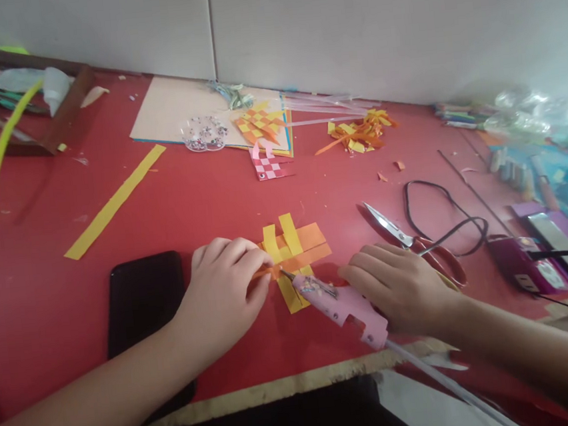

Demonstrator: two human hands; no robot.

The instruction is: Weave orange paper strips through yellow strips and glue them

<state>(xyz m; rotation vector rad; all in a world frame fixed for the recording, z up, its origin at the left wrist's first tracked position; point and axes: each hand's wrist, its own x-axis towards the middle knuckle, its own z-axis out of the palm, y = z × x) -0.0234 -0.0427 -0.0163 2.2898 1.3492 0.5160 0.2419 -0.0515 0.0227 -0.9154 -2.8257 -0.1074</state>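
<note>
My left hand (223, 282) pinches the left edge of a small woven piece of orange and yellow paper strips (307, 247) on the red table. Several yellow strip ends stick out of the weave, above and below. My right hand (401, 285) is closed around a pink hot glue gun (343, 308); my fingers hide its far side. The metal nozzle meets the weave just beside my left fingertips. From the gun's rear a pale glue stick or cord runs down to the right. Scissors (390, 224) with red handles lie just beyond my right hand.
A black phone (144, 300) lies by my left forearm. Farther back are a yellow paper strip (115, 202), a checkered pink paper fish (266, 164), an orange-yellow woven fish (258, 123) and paper scraps (361, 132). A black cable (445, 191) loops at right; a wooden tray (67, 103) stands left.
</note>
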